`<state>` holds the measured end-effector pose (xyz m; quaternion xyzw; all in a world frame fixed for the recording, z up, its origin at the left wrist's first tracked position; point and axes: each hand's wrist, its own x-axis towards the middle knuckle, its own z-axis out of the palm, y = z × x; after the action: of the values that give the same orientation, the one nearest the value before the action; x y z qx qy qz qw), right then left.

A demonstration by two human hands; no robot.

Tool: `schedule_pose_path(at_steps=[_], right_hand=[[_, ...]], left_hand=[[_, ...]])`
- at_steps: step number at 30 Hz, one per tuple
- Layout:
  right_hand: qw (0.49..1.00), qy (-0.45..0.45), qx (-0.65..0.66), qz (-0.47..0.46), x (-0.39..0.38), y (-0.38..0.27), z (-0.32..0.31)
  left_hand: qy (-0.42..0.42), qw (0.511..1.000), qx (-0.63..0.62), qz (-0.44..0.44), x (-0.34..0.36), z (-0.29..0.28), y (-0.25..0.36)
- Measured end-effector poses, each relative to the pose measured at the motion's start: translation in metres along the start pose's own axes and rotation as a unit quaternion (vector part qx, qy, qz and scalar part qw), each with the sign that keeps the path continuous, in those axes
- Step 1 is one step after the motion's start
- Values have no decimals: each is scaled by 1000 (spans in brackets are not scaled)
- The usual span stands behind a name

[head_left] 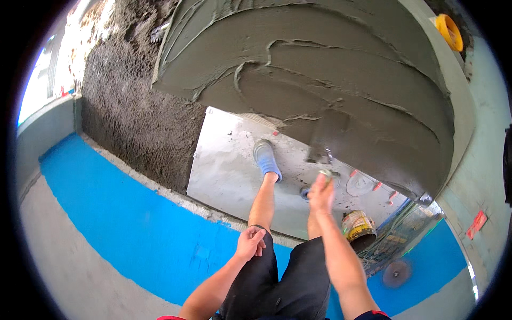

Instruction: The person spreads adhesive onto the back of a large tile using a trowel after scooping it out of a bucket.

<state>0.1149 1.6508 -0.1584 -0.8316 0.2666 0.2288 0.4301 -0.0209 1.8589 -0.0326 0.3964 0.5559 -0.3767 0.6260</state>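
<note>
My right hand (321, 194) is closed round the handle of a plastering trowel (320, 154), whose blade is blurred and lies on the wet grey mortar (362, 69). Smooth swathes and raised ridges mark the mortar's surface. On my left knee rests my left hand (250, 244), its fingers loosely curled and apart, with nothing in it. Beneath me is a shiny pale board (224, 154), splashed with mortar. My left foot in a grey-blue shoe (265, 154) stands on it; the right shoe is mostly hidden behind my right hand.
Rough, darker mortar (133, 122) lies to the left. A yellow-labelled bucket (358, 226) stands by my right leg. Bright blue coating (160, 224) runs along the near side. A round grey disc (396, 273) sits at lower right, a yellow ring-shaped thing (449, 32) at upper right.
</note>
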Motion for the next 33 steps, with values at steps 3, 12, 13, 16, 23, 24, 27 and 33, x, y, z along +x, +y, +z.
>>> schedule_pose_path(at_steps=[3, 12, 13, 16, 23, 24, 27, 33], right_hand=[[992, -47, -92, -73, -36, -75, 95], [913, -262, -247, -190, -73, -152, 173], [893, -300, -271, -199, -74, -165, 170], [908, -307, -187, -215, -73, -196, 173], [935, -237, -156, -213, -30, -221, 209], [928, -270, -169, -192, -28, -215, 209], [891, -343, -227, -194, -43, -217, 210], [925, -264, -183, -202, -32, -203, 163]], left_hand=[[4, 1000, -15, -8, -2, -15, -6], [-23, 999, -46, -14, -1, -26, 11], [-24, 998, -50, -9, -1, -27, 12], [-26, 998, -59, -11, -3, -29, 23], [-33, 996, -81, 10, -2, -30, 36], [-34, 996, -84, 13, 0, -27, 39], [-34, 997, -70, 18, 1, -26, 44], [-35, 994, -107, 12, 1, -41, 38]])
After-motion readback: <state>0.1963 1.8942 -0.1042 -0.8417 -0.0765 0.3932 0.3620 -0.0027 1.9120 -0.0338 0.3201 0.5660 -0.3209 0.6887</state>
